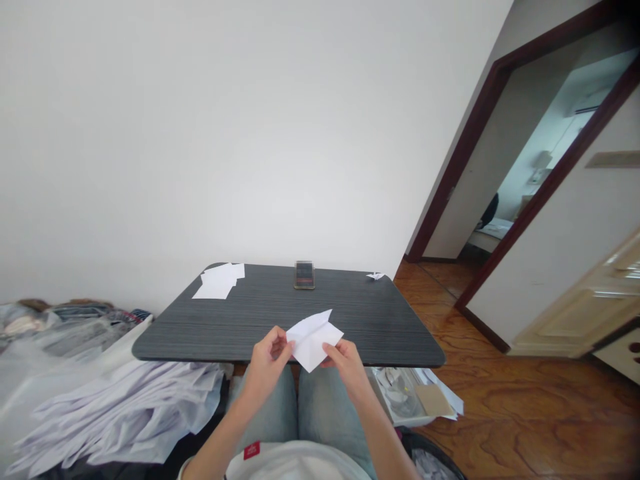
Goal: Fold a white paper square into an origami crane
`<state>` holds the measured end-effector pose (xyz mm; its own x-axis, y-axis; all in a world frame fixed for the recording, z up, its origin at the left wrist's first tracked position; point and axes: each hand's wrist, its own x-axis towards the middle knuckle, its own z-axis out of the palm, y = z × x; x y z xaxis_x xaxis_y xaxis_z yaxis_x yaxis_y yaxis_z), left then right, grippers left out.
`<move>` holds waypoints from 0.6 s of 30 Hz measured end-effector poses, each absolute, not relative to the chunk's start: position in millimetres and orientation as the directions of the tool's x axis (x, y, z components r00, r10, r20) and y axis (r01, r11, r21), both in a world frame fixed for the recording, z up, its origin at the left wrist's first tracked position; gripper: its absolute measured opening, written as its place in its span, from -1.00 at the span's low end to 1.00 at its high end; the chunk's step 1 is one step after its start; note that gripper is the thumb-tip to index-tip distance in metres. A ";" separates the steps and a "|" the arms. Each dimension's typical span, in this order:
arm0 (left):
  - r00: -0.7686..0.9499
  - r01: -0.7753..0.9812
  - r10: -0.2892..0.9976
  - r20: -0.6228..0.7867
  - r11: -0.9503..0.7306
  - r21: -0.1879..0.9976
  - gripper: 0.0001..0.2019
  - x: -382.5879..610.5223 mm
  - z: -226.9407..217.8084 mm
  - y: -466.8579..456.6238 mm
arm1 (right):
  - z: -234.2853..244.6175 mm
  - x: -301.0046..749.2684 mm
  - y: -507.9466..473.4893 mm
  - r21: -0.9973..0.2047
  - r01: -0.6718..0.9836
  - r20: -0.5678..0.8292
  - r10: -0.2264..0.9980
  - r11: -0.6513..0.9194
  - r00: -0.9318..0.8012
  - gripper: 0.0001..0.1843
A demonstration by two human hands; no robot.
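A folded sheet of white paper [313, 340] is held up over the near edge of the dark table [270, 313]. It has creases and pointed corners, one sticking up at the top right. My left hand [273, 353] pinches its left edge between thumb and fingers. On the right side, my right hand [340, 357] grips it with the thumb on top and the fingers underneath, mostly hidden.
Loose white sheets [217, 280] lie at the table's far left. A phone [304, 275] rests at the back middle, and a small folded paper piece [375, 275] at the far right. Plastic-wrapped bundles [125, 407] are at left; a box [400, 397] stands below right.
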<state>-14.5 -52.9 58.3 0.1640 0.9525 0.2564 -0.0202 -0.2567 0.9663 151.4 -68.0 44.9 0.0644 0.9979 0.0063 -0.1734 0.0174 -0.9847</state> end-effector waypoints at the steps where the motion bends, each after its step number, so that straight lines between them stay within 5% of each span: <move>1: 0.182 -0.086 0.958 0.220 -0.208 0.974 -0.80 -14.4 58.7 -51.8 | 43.9 151.7 -67.6 -0.984 -0.174 0.018 0.996 0.032 0.083 -0.60; 6: 0.255 -0.190 0.966 0.033 0.017 0.982 -0.76 -16.1 57.5 -47.0 | 42.5 154.0 -66.3 -0.985 -0.150 0.062 0.990 0.081 0.126 -0.62; 13: 0.121 -0.111 0.971 0.205 -0.191 0.975 -0.65 -19.0 49.8 -39.8 | 43.5 156.5 -67.6 -0.992 -0.021 0.125 0.986 0.128 0.108 -0.64; 18: 0.260 -0.086 0.952 0.160 -0.142 0.986 -0.69 -19.1 60.6 -41.9 | 42.4 157.1 -67.8 -0.991 0.018 0.131 0.991 0.131 0.013 -0.66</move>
<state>-19.1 -41.9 60.6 0.2602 0.9522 0.1600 -0.0862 -0.1422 0.9861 157.1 -67.8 42.4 0.0132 0.9913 0.1308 0.0180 0.1306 -0.9913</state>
